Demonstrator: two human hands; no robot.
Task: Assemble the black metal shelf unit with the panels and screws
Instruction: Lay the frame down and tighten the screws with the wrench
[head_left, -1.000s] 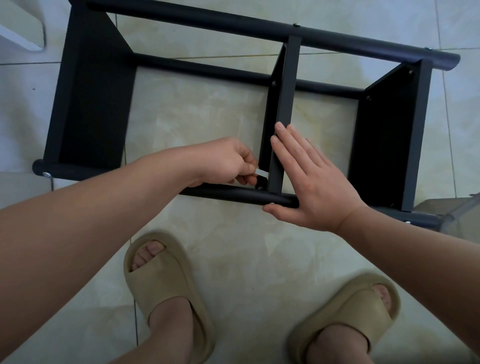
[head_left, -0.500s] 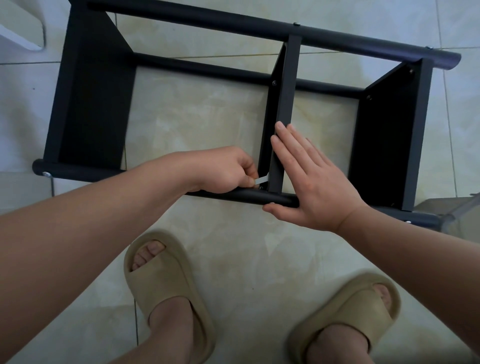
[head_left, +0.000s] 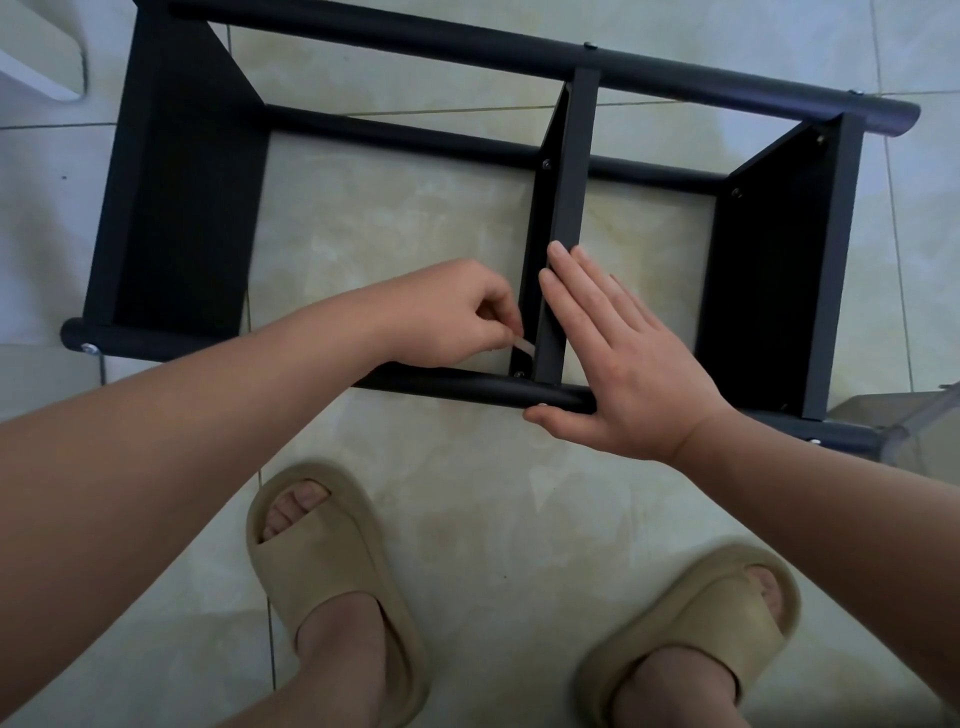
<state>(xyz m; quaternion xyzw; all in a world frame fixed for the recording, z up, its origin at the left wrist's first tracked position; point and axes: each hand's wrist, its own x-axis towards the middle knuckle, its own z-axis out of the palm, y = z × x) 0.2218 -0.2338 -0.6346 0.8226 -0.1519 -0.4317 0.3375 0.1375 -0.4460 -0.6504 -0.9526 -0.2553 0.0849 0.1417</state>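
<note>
The black metal shelf unit (head_left: 467, 39) lies on its side on the tiled floor, with three panels fixed between round black tubes. My left hand (head_left: 457, 317) pinches a small silver hex key (head_left: 523, 347) at a screw (head_left: 518, 373) where the middle panel (head_left: 566, 208) meets the near tube (head_left: 467, 387). My right hand (head_left: 623, 358) lies flat with straight fingers against the right face of the middle panel, its thumb under the near tube.
My two feet in beige slippers (head_left: 332, 571) stand just in front of the unit. A clear plastic piece (head_left: 914, 426) sits at the right edge, and a white object (head_left: 36, 57) at the top left. The left panel (head_left: 176, 208) and right panel (head_left: 779, 270) stand upright.
My left hand has lifted and turned with the hex key at the screw, dipping towards the tube and rising again. My right hand has stayed flat on the middle panel.
</note>
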